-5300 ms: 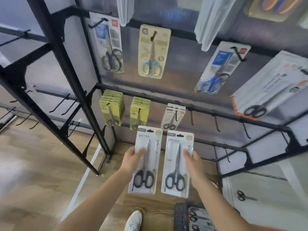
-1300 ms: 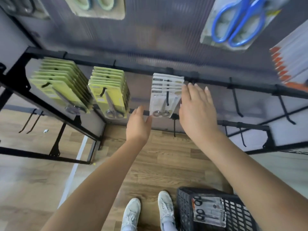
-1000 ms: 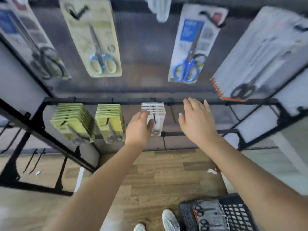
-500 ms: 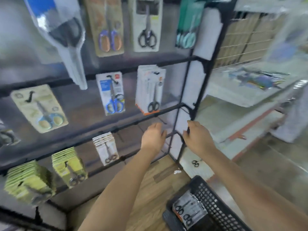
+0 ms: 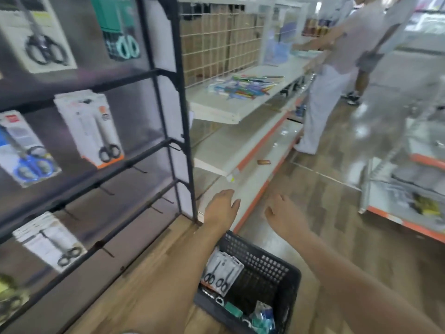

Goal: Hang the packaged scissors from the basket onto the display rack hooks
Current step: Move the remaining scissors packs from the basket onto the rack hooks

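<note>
A black plastic basket (image 5: 274, 263) stands on the wooden floor at the bottom centre, with packaged scissors (image 5: 222, 271) and other small packs inside. My left hand (image 5: 222, 208) and my right hand (image 5: 285, 214) hover above the basket, fingers relaxed, holding nothing. The black display rack (image 5: 168, 150) fills the left side. White packs of black-handled scissors (image 5: 51, 239) hang on a lower hook at the left. Several bare hooks (image 5: 139, 168) stick out of the rack's lower bars.
Other scissors packs hang higher on the rack: blue-handled (image 5: 22, 150), orange-edged (image 5: 92, 131), teal (image 5: 119, 27). White shelves (image 5: 240, 131) with orange trim run to the right of the rack. Two people (image 5: 337, 68) stand in the aisle beyond.
My view has swung right, away from the rack towards the aisle. Both hands came off the hung scissors packs and dropped towards the basket, holding nothing.
</note>
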A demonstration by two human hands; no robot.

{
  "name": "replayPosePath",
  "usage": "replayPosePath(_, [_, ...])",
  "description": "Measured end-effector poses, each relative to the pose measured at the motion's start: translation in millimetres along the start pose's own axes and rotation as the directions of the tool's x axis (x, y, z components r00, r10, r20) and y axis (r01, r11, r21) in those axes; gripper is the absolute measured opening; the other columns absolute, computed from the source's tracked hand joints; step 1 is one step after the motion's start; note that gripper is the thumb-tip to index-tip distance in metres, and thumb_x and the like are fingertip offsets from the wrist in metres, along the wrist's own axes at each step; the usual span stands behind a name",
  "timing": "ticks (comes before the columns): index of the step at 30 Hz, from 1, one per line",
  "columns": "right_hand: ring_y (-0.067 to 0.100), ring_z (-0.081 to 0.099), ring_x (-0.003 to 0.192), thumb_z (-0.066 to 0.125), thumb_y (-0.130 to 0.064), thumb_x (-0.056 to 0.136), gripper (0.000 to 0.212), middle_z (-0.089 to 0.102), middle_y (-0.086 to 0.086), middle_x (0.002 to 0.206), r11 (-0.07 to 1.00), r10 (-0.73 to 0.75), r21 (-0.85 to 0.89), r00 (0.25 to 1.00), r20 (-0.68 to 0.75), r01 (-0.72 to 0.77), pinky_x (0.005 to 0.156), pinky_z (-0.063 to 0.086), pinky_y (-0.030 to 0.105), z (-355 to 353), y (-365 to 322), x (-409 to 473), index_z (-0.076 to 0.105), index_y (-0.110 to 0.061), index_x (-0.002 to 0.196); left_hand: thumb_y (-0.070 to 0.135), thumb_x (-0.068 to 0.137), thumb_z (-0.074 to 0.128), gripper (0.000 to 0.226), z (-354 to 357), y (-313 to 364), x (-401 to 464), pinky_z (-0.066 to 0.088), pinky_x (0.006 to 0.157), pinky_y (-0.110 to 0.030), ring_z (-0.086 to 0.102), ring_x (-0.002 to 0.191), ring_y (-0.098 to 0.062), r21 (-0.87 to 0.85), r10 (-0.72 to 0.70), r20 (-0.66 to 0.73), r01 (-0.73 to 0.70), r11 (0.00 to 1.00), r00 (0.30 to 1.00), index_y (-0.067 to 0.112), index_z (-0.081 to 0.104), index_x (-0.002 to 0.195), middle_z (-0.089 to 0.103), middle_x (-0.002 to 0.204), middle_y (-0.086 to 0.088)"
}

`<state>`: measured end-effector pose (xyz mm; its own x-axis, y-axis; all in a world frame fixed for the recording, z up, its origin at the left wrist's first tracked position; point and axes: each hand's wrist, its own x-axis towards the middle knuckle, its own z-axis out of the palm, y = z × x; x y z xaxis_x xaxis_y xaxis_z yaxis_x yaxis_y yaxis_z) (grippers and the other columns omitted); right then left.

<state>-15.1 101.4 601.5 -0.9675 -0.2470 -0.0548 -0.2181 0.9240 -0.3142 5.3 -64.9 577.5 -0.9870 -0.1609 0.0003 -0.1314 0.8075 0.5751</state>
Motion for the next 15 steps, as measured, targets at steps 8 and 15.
replayPosePath(8, [0.027,0.051,0.114,0.04,-0.024,0.099,0.039,0.049,0.013,0.132,0.982,0.172,0.077,0.985,-0.026,-0.17,0.091,0.043,0.034,16.3,48.1,-9.5,0.044,-0.004,0.132,0.032,0.1,0.04,0.043,45.0,10.7,7.1,0.036,0.103,-0.035,0.044,0.126,-0.026,0.032,0.059,0.159,-0.065,0.997,0.985,0.005,0.046,0.133,0.048,0.137,-0.012])
replayPosePath(15, [0.023,0.057,0.101,0.039,-0.022,0.098,0.039,0.054,0.011,0.126,0.946,0.32,0.075,0.947,-0.029,-0.317,0.074,0.043,0.027,67.3,38.7,12.9,0.043,-0.006,0.132,0.03,0.1,0.039,0.039,50.7,-40.2,36.5,0.037,0.098,-0.034,0.046,0.123,-0.025,0.067,0.121,0.312,-0.149,0.987,0.942,0.004,0.049,0.128,0.05,0.133,-0.012])
